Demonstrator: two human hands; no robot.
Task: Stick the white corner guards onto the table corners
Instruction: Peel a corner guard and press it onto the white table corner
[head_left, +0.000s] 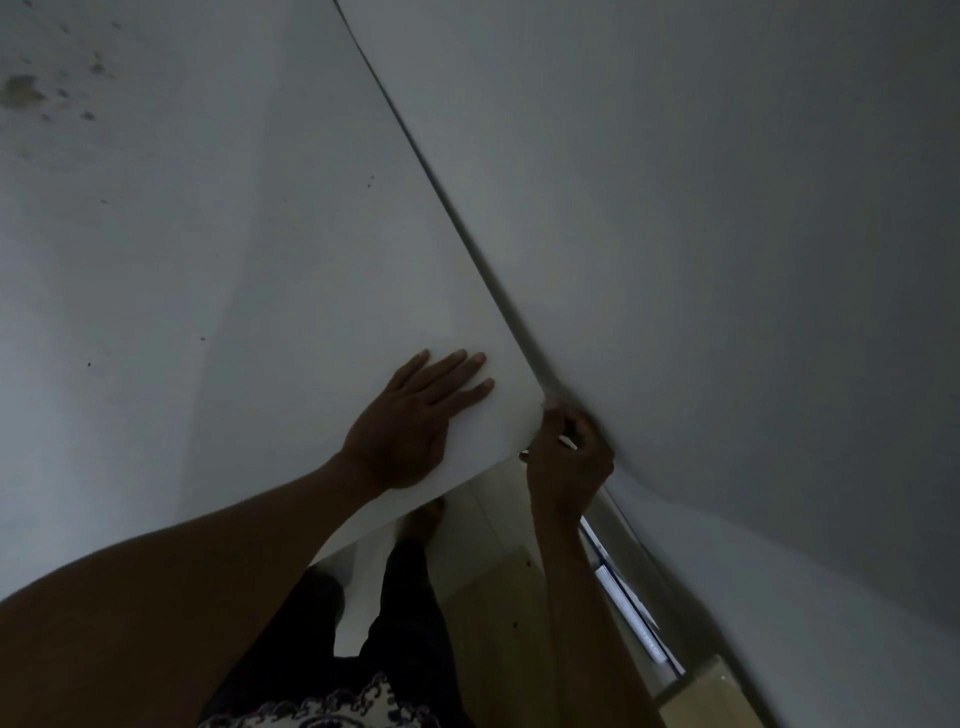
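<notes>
Head view showed a dim scene: the left hand (410, 421) lay flat on the white worktop (234, 270), fingers straight and pressing down just left of the near corner, steadying the surface. Right of it, the right hand (569, 457) was curled at that corner, close against the wall (727, 260), its grip seemingly clamped on a small pale piece, most likely a white corner guard (567, 441), though only a sliver showed between the fingers and its shape could not be made out. By my judgement the step in hand was seating a guard on this corner. Its long axis and the way it pointed could not be told; the visible sliver seemed to slant along the worktop's edge toward the wall. The next move would call for firm pressure on both faces of the corner so the adhesive takes, with the flat hand bracing the top. Below the grip, the floor (498, 582) showed.
</notes>
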